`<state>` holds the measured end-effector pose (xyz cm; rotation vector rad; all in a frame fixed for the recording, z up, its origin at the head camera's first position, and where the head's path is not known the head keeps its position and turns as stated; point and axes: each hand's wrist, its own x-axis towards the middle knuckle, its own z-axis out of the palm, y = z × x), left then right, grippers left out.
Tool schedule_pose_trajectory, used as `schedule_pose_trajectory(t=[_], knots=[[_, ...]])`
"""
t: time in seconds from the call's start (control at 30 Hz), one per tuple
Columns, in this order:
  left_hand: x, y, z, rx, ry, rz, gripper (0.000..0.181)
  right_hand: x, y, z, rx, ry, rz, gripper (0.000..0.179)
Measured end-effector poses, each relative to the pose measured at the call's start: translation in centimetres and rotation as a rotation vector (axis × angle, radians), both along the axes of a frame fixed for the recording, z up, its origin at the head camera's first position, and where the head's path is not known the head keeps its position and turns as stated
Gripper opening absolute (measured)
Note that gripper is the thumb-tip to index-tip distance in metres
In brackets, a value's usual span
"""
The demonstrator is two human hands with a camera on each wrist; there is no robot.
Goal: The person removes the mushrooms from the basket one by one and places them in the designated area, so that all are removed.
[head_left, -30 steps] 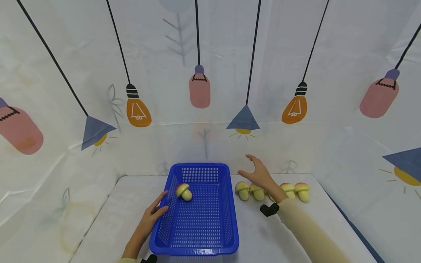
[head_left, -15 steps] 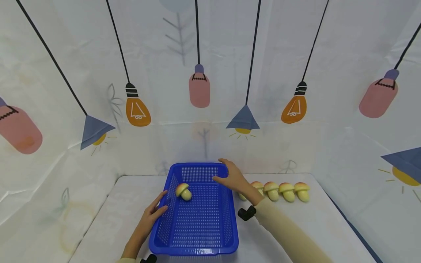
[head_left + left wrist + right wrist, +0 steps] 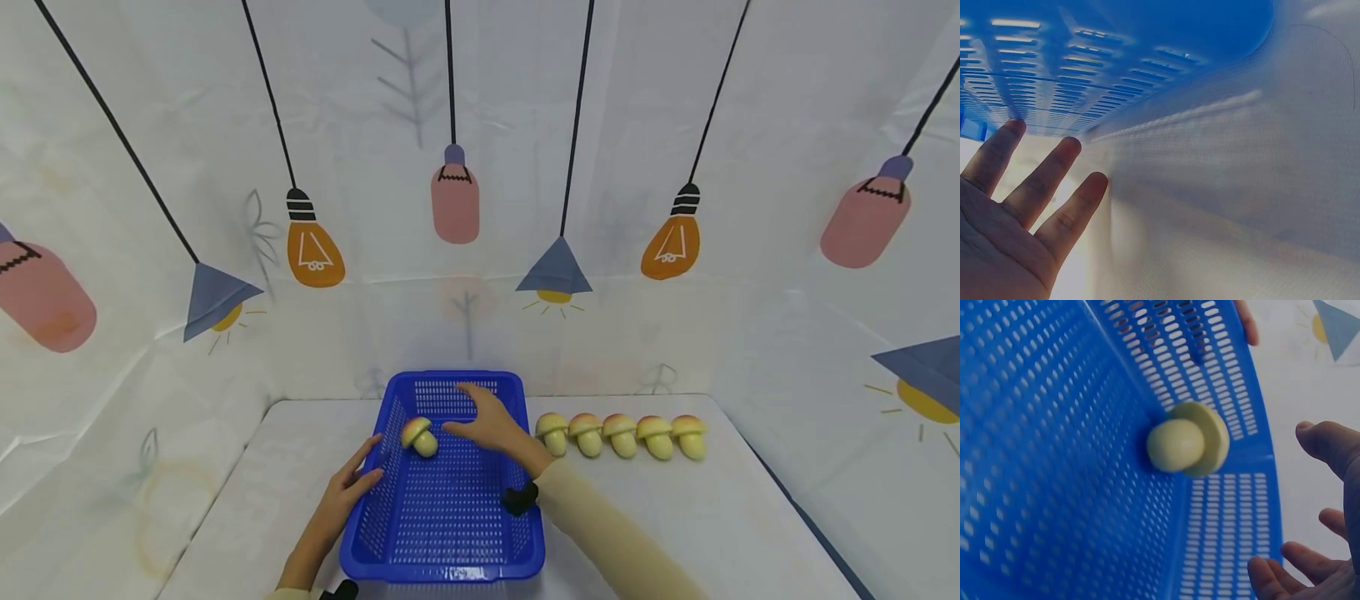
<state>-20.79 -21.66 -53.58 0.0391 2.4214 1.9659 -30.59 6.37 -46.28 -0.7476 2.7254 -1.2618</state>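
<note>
A blue plastic basket with slotted walls stands on the white table. Inside it, towards the far left corner, lies a toy mushroom with a yellow stem and an orange-tinged cap; in the right wrist view the mushroom leans by the basket wall. My right hand hovers over the basket just right of that mushroom, thumb and fingers spread, holding nothing. My left hand rests along the basket's left side. In the left wrist view, straight fingers of that hand reach up beside the slotted wall.
To the right of the basket, several similar toy mushrooms stand in a row on the white table. A white cloth backdrop printed with lamps rises behind the table and along both sides.
My right hand has moved left from above the mushroom row to over the basket, uncovering the row. The left hand, the basket and the mushroom inside it stay put.
</note>
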Motion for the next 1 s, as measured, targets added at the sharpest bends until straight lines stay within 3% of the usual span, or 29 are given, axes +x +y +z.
schedule_pose_trajectory(t=[0.3, 0.53, 0.73, 1.0], knots=[[0.1, 0.1, 0.1, 0.031, -0.006, -0.012, 0.061, 0.1, -2.4, -1.8, -0.111, -0.085, -0.029, 0.074], [0.1, 0.1, 0.2, 0.045, -0.013, -0.005, 0.061, -0.3, -3.7, -2.3, -0.168, -0.145, -0.072, 0.074], [0.1, 0.0, 0.4, 0.051, -0.015, 0.0, 0.061, -0.6, -4.5, -3.1, -0.13, -0.182, -0.103, 0.069], [0.0, 0.0, 0.4, 0.052, -0.029, -0.002, 0.06, -0.7, -5.4, -4.3, -0.066, -0.161, -0.065, 0.064]])
